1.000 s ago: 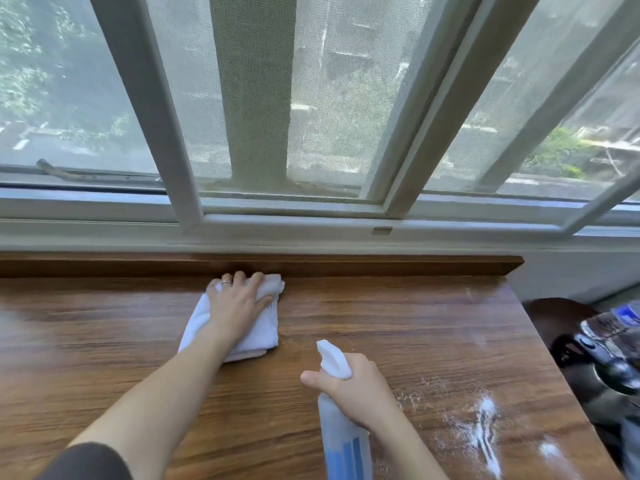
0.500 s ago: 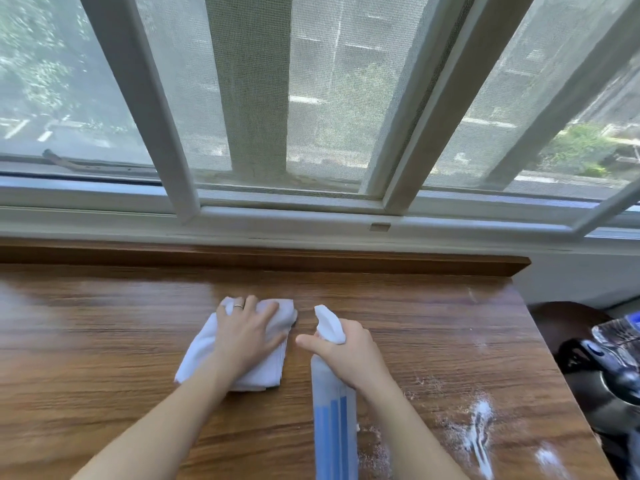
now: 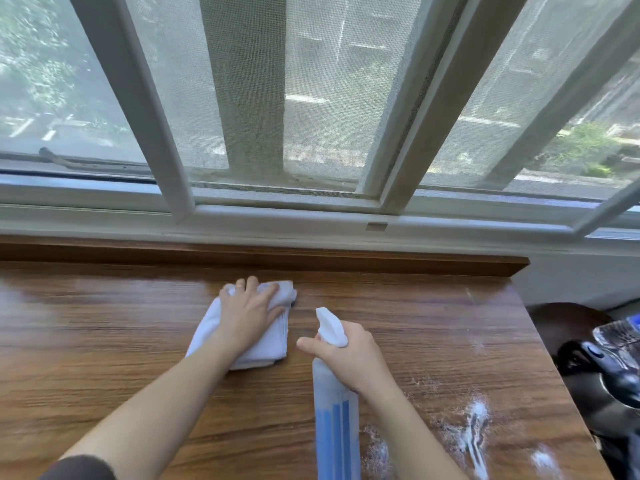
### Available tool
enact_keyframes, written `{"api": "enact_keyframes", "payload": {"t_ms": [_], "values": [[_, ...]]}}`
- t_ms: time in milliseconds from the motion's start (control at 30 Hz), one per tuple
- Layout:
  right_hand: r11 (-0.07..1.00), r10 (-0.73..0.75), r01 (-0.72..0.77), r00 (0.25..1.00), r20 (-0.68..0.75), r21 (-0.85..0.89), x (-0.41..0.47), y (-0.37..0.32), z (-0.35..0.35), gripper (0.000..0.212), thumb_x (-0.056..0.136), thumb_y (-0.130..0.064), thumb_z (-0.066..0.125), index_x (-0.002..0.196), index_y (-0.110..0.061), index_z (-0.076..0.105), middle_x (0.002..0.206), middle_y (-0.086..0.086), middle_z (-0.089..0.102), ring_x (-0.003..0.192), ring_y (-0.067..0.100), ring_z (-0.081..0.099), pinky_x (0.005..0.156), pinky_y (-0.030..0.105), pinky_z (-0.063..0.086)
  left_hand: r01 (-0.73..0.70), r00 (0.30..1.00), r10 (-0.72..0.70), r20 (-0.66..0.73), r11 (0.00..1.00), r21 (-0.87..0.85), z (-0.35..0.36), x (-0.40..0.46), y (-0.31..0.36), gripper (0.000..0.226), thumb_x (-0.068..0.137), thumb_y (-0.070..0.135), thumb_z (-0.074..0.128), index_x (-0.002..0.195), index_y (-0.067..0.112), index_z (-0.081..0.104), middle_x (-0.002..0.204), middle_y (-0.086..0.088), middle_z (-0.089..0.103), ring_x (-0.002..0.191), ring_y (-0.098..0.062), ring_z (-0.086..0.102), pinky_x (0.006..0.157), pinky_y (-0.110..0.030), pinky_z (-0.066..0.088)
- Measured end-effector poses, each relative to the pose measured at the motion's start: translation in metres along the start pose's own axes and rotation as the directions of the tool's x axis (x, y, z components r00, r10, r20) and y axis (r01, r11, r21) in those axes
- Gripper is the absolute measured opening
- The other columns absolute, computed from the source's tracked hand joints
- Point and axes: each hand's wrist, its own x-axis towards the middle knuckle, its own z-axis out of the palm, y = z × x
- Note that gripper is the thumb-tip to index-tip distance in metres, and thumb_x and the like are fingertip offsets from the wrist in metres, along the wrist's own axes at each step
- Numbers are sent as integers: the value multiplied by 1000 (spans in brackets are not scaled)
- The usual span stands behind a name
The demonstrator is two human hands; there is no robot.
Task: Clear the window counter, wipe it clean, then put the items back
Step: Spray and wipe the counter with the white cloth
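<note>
Clearly, left hand (image 3: 247,315) presses flat on the white cloth (image 3: 239,337) mid-desk (image 3: 104,341); right hand (image 3: 353,358) clutches the spray bottle (image 3: 334,417). Foam patches (image 3: 476,424) could dry unwiped and leave streaks.

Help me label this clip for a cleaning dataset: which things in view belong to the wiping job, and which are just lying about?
Part of the job:
- white cloth, pressed flat under the left hand
- spray bottle, gripped by the right hand
- wooden counter
- white foam patches near its right end

Just lying about:
- dark kettle and clear plastic bottle, off the counter's right end
</note>
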Motion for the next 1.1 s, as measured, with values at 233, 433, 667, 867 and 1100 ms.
{"api": "enact_keyframes", "payload": {"t_ms": [233, 433, 667, 867, 1100], "values": [[1000, -5, 5, 1000, -13, -2, -3, -2, -6, 42, 76, -57, 75, 72, -18, 60, 65, -9, 57, 61, 7, 51, 59, 25, 38, 66, 982, -68, 174, 998, 19, -8, 32, 4, 51, 86, 62, 55, 125, 30, 56, 114, -13, 57, 108, -37, 52, 84, -51, 39], [1000, -10, 10, 1000, -6, 13, -9, -6, -8, 37, 78, -52, 75, 76, -17, 65, 65, -9, 60, 62, 6, 52, 59, 25, 38, 2, 996, -1, 86, 1000, -10, -11, -11, 11, 50, 61, 59, 79, 95, 24, 67, 80, -12, 56, 75, -33, 58, 64, -45, 44], [999, 20, -20, 1000, 1, 31, -10, -1, -6, 37, 76, -53, 76, 77, -18, 66, 65, -9, 60, 62, 9, 52, 60, 27, 38, -125, 992, 125, 18, 992, -32, -13, -104, 26, 44, 75, 62, 47, 97, 26, 60, 85, -7, 56, 76, -31, 57, 68, -44, 41], [1000, 14, -14, 1000, 27, 5, -15, 5, -3, 37, 77, -54, 74, 77, -18, 66, 66, -9, 61, 63, 7, 54, 59, 25, 39, -147, 987, 145, -72, 989, -28, -11, -120, 25, 42, 78, 62, 46, 93, 26, 60, 81, -6, 55, 75, -30, 56, 66, -42, 40], [1000, -1, 1, 1000, 29, -1, -28, 8, -2, 36, 80, -52, 74, 77, -17, 64, 67, -9, 60, 64, 8, 53, 60, 26, 38, -25, 1000, 25, 13, 1000, 1, -10, -63, 12, 48, 78, 66, 41, 97, 27, 63, 86, -8, 57, 84, -33, 58, 66, -44, 42]]}}
